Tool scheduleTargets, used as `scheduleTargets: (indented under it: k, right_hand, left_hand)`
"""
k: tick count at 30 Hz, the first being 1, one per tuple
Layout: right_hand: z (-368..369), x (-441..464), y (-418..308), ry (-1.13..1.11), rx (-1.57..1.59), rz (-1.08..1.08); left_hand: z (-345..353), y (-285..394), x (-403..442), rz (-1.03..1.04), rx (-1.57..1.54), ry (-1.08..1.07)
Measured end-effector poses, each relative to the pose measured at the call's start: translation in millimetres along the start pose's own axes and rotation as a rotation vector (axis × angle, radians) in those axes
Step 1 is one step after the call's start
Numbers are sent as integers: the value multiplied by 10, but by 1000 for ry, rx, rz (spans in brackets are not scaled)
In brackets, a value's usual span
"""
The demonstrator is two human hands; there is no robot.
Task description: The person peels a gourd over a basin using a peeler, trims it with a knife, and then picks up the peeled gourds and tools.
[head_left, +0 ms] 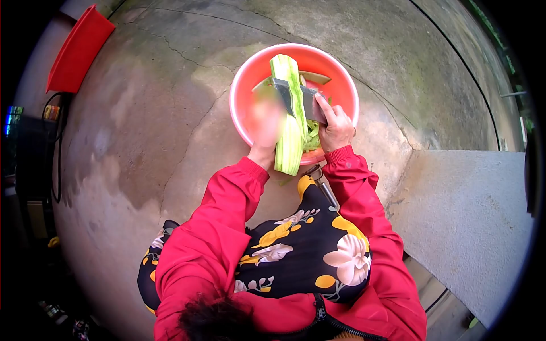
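Observation:
A long, peeled pale-green gourd (290, 142) slants over a pink basin (238, 108), its near end past the rim. On its left side is my left hand (267, 122), closed around it, the fingers smeared by blur. My right hand (338, 128) is closed on a cleaver (314, 106), with the index finger laid along the blade. The dark blade crosses the gourd and shows on both sides of it; a strip of gourd lies over its middle. Green peelings (311, 136) and a larger cut piece (315, 77) lie in the basin.
A metal tool like a peeler (325, 186) lies close to my knee, below the basin. Cracked concrete floor (187, 85) surrounds the basin. A grey slab (466, 221) is at right. A red plastic container (79, 51) and a black cable (59, 153) are at left.

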State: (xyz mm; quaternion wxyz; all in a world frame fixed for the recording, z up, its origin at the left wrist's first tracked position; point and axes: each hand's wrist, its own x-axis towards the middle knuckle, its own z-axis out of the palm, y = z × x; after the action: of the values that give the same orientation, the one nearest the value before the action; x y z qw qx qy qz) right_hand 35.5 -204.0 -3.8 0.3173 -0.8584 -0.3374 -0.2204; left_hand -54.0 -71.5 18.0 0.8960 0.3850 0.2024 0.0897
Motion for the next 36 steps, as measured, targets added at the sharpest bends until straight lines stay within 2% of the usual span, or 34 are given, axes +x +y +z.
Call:
scheduleTargets:
  k: [9, 12, 16, 21, 24, 28, 30, 36]
  right_hand:
    - [-37, 9, -125, -16, 49, 21]
    - [-71, 76, -220, 35, 166, -16]
    - [-72, 116, -221, 34, 144, -40]
    - [-39, 136, -168, 9, 92, -74]
    - [-23, 132, -155, -5, 106, -59]
    - [21, 127, -52, -7, 113, -69]
    - [32, 110, 18, -70, 78, -35]
    - [16, 47, 37, -66, -11, 3]
  left_hand:
    - [142, 129, -62, -81, -156, 30]
    - [61, 34, -56, -57, -116, 67]
    - [39, -3, -48, -64, -107, 85]
    - [-39, -57, 48, 28, -73, -38]
    - [-25, -34, 6, 16, -32, 28]
    - [-56, -23, 44, 15, 4, -7]
    - [47, 79, -36, -78, -129, 56]
    - [24, 66, -49, -161, -149, 29]
